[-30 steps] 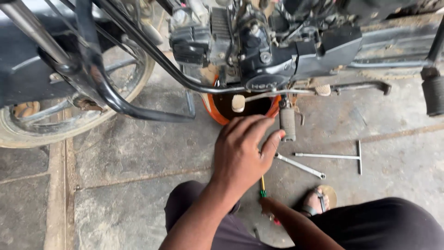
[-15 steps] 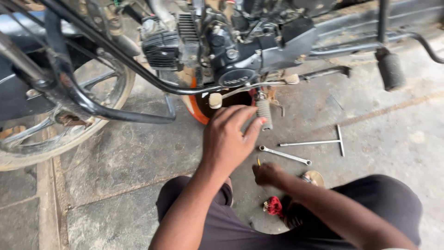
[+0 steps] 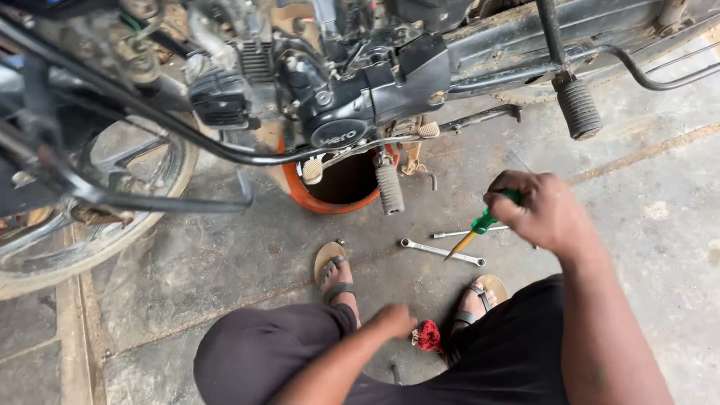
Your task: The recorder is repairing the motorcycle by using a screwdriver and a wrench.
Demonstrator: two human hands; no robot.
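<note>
My right hand (image 3: 541, 211) is raised over the concrete floor, shut on a green-handled screwdriver (image 3: 480, 225) whose tip points down and left. My left hand (image 3: 394, 321) is low between my knees, blurred, with fingers curled, right beside a small red object (image 3: 428, 335) on the floor; whether it holds anything is unclear. A motorcycle engine (image 3: 337, 112) stands in front of me with an orange drain pan (image 3: 298, 196) under it. A combination spanner (image 3: 441, 252) and a thin T-handle wrench (image 3: 459, 233) lie on the floor below the screwdriver.
A ribbed footpeg (image 3: 390, 189) hangs over the pan and another footpeg (image 3: 579, 109) sticks out at the right. The crash-guard tube (image 3: 150, 201) and the front wheel (image 3: 97, 240) are at the left. My sandalled feet (image 3: 336, 279) rest on the floor.
My left hand has pulled back from the engine down to my knees. My right hand has lifted the screwdriver up and to the right. The view has shifted.
</note>
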